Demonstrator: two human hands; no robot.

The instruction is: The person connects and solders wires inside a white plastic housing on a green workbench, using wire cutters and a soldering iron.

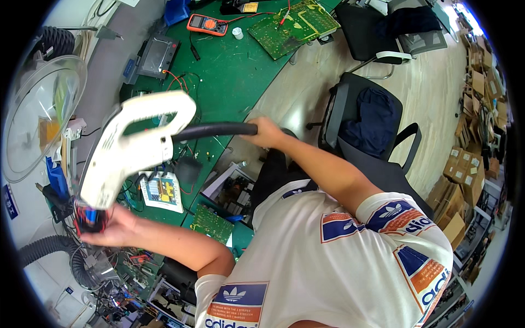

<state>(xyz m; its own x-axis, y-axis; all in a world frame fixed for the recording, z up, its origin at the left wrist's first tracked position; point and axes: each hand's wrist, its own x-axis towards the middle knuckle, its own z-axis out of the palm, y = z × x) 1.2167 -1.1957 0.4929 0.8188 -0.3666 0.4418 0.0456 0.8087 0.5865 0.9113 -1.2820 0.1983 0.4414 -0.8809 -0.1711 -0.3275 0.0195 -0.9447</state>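
White plastic loop-handled housing held above green surface's near edge. Left hand closed around wired lower end; right hand gripping black hose. Best keep both grips firm, hose unkinked.

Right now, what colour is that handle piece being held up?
White handle piece, with a black tube attached; clearest in the head view.

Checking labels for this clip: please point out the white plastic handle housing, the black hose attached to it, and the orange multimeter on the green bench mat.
White plastic handle housing [123, 156], head view, on its broad body.
Black hose [216, 130], head view, mid-length.
Orange multimeter [207, 24], head view, on its face.
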